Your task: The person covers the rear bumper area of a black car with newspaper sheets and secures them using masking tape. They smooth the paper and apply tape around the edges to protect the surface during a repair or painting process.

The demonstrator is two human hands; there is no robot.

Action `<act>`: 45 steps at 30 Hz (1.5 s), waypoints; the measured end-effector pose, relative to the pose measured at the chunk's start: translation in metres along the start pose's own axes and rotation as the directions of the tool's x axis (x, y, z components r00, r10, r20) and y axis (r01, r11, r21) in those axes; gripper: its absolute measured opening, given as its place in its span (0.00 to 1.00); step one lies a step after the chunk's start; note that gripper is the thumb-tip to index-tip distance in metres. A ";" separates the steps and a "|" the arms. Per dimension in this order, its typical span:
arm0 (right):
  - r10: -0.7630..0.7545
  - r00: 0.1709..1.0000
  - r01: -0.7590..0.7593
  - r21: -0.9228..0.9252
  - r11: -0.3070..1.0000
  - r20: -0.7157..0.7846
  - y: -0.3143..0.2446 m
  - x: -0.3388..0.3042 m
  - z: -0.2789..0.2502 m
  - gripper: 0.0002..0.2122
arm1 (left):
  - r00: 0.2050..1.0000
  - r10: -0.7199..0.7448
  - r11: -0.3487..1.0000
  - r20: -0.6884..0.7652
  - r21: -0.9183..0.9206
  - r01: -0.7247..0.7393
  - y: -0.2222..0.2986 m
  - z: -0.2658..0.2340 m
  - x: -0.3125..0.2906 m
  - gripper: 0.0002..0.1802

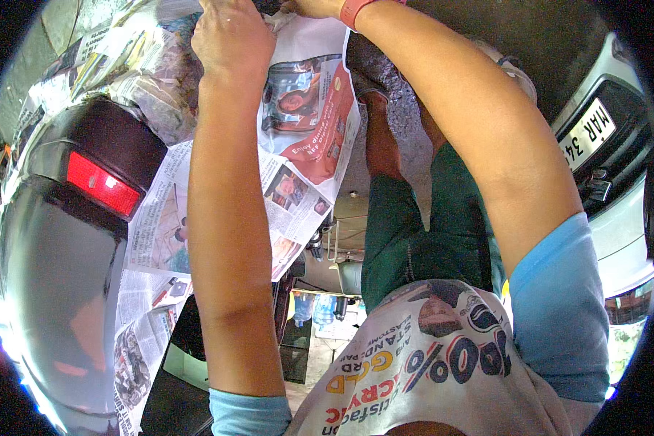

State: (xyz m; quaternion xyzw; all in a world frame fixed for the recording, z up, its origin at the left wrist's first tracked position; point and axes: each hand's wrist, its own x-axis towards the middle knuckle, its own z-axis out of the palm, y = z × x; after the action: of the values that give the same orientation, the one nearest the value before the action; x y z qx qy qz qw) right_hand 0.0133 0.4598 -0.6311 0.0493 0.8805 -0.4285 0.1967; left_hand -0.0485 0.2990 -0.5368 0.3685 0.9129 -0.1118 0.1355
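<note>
Had left hand (234, 36) and right hand (320, 6) close together at far end of newspaper (309, 109) running lengthwise bodyward; couldn't tell grip.

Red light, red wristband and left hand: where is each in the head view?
Red light (103, 184): head view, middle of its lens.
Red wristband (352, 10): head view, outer face of the band.
Left hand (233, 38): head view, back of the hand.

Newspaper (311, 120) has pale lettering near its right edge, license plate (593, 132) has dark characters, shirt (432, 363) has chunky multicolour words.
</note>
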 end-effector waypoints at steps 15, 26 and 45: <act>0.609 0.764 -0.579 0.191 0.793 -0.214 0.040 0.018 -0.015 0.11 | 0.966 0.253 0.956 -0.061 -0.136 -0.259 0.019 0.031 -0.033 0.13; 0.490 0.857 -0.447 0.241 0.861 -0.162 0.129 -0.162 -0.009 0.19 | 0.972 0.087 0.974 0.219 0.185 -0.129 0.078 0.028 -0.041 0.39; -0.020 0.943 -0.137 0.440 0.888 0.333 -0.139 -0.244 -0.012 0.41 | 0.805 -0.470 -0.055 0.363 -0.922 0.384 0.076 -0.025 -0.257 0.15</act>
State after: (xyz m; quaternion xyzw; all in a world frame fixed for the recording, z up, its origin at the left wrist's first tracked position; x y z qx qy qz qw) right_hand 0.1982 0.4018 -0.4267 0.0489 0.7076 -0.6194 0.3365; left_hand 0.1782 0.1948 -0.4361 -0.1160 0.8192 0.4923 0.2702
